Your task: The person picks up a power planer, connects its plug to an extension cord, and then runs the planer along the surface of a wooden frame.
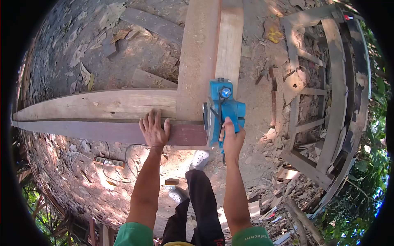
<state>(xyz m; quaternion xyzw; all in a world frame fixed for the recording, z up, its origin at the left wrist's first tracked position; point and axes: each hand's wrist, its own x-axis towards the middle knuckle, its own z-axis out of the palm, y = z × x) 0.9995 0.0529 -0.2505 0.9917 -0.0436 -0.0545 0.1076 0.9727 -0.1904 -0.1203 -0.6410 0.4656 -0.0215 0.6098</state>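
Observation:
My right hand [233, 137] is wrapped round the rear handle of a blue electric planer [215, 110], its thumb on top. The planer sits at the near end of a pale timber [230, 41] that runs away from me beside a wide, dusty board [197, 49]. My left hand [154, 129] lies with fingers spread across a dark reddish board [186, 134], its fingertips reaching onto a lighter plank [123, 102] behind it. Both of these stretch off to the left. The planer's underside is hidden.
A power strip [108, 162] with dark cords lies on the ground at the lower left. To the right stands a slatted wooden frame [336, 82]. Offcuts [154, 24] and dry leaves litter the ground. My shoes [200, 159] are below the boards; branches [303, 223] lie lower right.

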